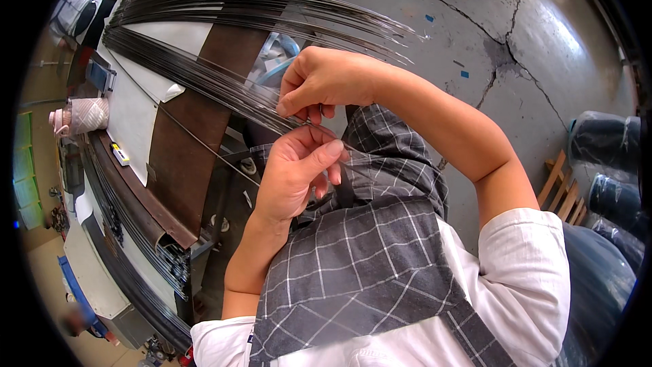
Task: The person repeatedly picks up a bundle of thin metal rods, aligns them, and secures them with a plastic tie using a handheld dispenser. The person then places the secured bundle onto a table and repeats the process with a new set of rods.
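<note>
Two fanned bundles of long, thin dark wires lie across the table and run out past its edge. The near wire bundle (197, 71) reaches my hands, while the far wire bundle (224, 3) spreads its loose ends over the floor side. My right hand (316, 83) is bent over the near bundle's end, its thumb and fingers pinched on the wires. Just below it, my left hand (295, 170) is closed around wire ends, thumb against fingers. The exact tips between my fingers are partly hidden. A checked apron (353, 251) is beneath my hands.
One single rod (197, 137) crosses the white-and-brown table (180, 156). A pink wrapped bottle (88, 115) and a small yellow-white box (120, 154) sit at left. Behind my right hand is a clear bag (275, 51). Wrapped dark rolls (604, 143) stand right. Another person (75, 13) is far left.
</note>
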Motion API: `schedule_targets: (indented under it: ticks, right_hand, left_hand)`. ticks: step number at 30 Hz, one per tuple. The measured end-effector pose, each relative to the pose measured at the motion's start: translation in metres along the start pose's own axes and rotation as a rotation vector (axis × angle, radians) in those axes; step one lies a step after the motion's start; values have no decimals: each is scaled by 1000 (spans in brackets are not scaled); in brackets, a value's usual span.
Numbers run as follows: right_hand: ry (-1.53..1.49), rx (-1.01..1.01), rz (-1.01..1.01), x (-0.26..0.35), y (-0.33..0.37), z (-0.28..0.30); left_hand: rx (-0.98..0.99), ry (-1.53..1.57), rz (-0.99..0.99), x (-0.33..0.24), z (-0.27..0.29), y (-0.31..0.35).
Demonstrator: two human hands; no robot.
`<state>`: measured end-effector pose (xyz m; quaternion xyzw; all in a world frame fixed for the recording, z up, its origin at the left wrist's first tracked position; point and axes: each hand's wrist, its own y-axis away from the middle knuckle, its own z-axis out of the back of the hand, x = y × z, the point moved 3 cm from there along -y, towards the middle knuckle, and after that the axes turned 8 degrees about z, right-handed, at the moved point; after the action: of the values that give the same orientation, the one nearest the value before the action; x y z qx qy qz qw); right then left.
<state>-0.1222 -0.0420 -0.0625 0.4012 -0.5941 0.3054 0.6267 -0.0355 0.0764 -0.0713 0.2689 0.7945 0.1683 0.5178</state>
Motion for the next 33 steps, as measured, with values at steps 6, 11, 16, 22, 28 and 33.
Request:
schedule_targets:
  ticks: [6, 11, 16, 22, 28, 33]
  right_hand:
    - [-15, -24, 28, 3, 0, -2]
    - [-14, -46, 8, 6, -1, -6]
    - [18, -84, 20, 6, -1, -11]
    - [98, -123, 44, 3, -1, -13]
    - [123, -123, 48, 0, -2, -12]
    - [33, -84, 51, 2, -1, -12]
  left_hand:
    - [-47, -93, -4, 0, 0, 0]
    - [-122, -202, -44, -3, -6, 4]
    - [-135, -207, -75, 0, -3, 7]
    - [-20, -1, -85, 3, 1, 13]
    - [-23, 33, -23, 11, 8, 12]
    - [-48, 37, -29, 12, 9, 13]
